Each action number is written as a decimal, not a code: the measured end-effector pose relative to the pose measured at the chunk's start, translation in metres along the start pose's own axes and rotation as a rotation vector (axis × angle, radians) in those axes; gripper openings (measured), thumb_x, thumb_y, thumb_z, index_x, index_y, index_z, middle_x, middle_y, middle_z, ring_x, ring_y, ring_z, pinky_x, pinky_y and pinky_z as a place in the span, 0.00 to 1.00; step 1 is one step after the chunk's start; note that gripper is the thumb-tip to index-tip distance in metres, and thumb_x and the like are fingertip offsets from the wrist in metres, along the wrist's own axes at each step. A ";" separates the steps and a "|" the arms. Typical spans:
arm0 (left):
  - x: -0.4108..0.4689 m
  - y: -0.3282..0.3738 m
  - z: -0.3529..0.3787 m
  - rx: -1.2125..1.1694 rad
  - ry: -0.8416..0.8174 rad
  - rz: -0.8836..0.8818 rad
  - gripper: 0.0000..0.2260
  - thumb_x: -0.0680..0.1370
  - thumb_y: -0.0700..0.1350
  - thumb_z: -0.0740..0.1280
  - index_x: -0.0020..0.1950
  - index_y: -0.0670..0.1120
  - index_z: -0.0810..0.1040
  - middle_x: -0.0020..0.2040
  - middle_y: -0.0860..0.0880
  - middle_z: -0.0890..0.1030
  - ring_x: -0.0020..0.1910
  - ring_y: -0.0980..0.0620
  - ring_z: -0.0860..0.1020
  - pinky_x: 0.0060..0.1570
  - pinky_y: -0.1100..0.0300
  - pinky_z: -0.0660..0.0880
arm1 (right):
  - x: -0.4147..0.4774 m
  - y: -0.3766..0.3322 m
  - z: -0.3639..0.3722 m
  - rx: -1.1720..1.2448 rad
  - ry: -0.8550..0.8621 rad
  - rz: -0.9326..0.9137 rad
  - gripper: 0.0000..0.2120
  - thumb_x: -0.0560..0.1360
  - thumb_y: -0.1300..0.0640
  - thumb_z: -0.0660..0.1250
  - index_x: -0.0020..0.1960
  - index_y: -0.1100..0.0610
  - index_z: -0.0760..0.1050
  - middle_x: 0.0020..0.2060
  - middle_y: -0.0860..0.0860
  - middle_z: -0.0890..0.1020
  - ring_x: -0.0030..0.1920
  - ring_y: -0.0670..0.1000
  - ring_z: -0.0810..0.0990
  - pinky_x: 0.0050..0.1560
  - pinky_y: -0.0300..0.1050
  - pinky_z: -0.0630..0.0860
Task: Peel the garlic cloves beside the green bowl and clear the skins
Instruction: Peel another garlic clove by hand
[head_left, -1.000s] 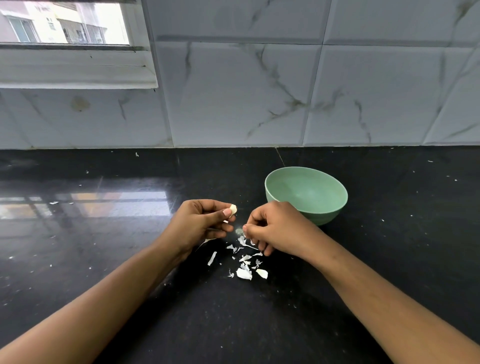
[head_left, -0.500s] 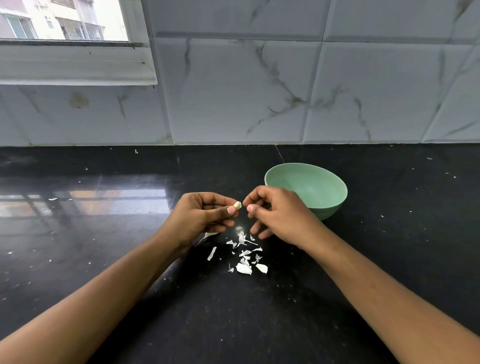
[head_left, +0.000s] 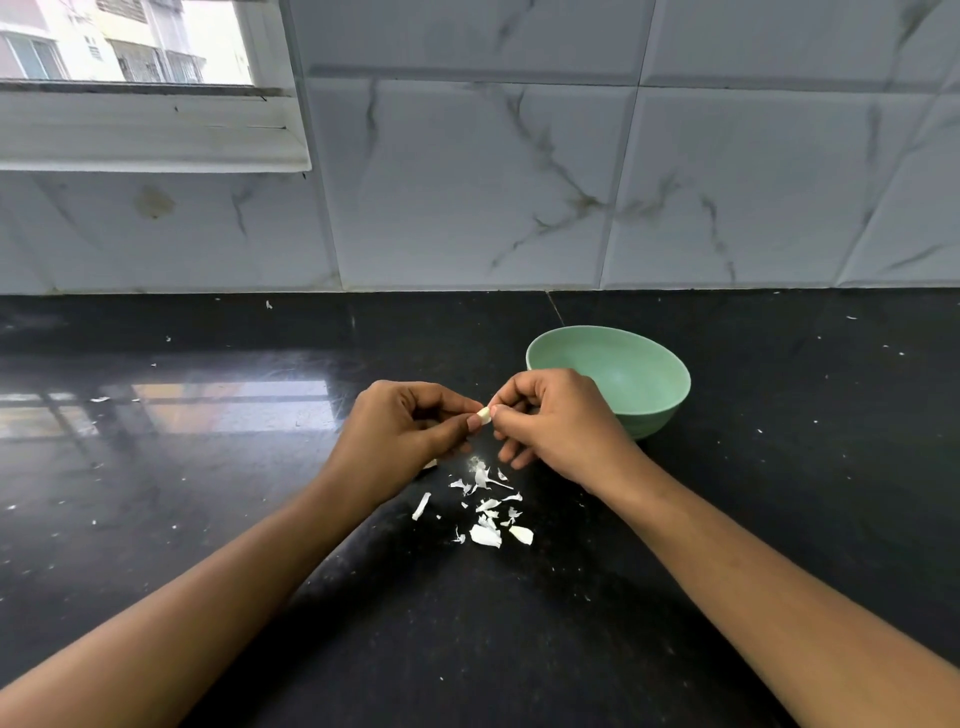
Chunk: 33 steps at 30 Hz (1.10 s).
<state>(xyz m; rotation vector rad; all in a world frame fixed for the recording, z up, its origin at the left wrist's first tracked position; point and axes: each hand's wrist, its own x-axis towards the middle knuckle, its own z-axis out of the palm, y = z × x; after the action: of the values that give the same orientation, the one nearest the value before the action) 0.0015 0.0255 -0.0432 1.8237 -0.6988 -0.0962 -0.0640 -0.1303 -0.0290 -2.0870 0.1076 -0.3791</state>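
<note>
Near the front edge of the counter (head_left: 208, 519), two bare forearms come in from the lower corners and meet in the middle of the black stone, which is polished, finely speckled and dusted with tiny white crumbs. Between the forearms lies a loose heap of garlic skins (head_left: 485, 535), thin, papery and white, some curled and some in narrow strips. Just behind the heap, the left hand (head_left: 400, 426) and the right hand (head_left: 556, 426) are raised a little above the counter, both with curled fingers. Each one pinches an end of the same garlic clove (head_left: 483, 414) between thumb and forefinger; the clove is small, pale and smooth. A small white piece shows under the left hand, too hidden to identify. Just behind the right hand stands the green bowl (head_left: 649, 374), round, matt and pale green; the hand covers part of its left rim. On the left side, the stone reflects daylight like a mirror. Along the back edge rises a wall (head_left: 467, 182) of large white tiles with grey marble veins, and a white-framed window (head_left: 130, 47) is in the upper left corner.
</note>
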 end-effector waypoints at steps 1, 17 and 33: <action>-0.001 0.000 0.001 0.001 0.007 0.011 0.04 0.72 0.42 0.74 0.42 0.51 0.84 0.32 0.47 0.84 0.31 0.55 0.81 0.39 0.49 0.80 | -0.001 0.000 0.000 -0.015 0.014 -0.012 0.05 0.73 0.63 0.68 0.38 0.62 0.79 0.27 0.53 0.80 0.26 0.48 0.81 0.27 0.37 0.76; -0.002 0.005 0.007 -0.438 -0.027 -0.095 0.05 0.71 0.39 0.70 0.46 0.42 0.82 0.37 0.45 0.85 0.37 0.54 0.83 0.37 0.64 0.79 | -0.003 -0.002 0.010 0.147 0.151 -0.025 0.06 0.73 0.60 0.68 0.38 0.61 0.76 0.25 0.50 0.76 0.22 0.44 0.73 0.22 0.38 0.71; 0.006 0.000 0.001 -0.578 0.002 -0.325 0.03 0.74 0.39 0.68 0.46 0.42 0.81 0.38 0.46 0.84 0.34 0.55 0.82 0.34 0.65 0.78 | -0.002 -0.004 -0.005 -0.233 -0.232 0.075 0.08 0.77 0.58 0.65 0.43 0.59 0.81 0.32 0.52 0.82 0.25 0.44 0.78 0.26 0.35 0.75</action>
<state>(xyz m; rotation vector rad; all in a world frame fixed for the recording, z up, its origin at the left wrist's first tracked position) 0.0060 0.0221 -0.0419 1.3587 -0.3178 -0.4630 -0.0682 -0.1322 -0.0238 -2.3331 0.0949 -0.0800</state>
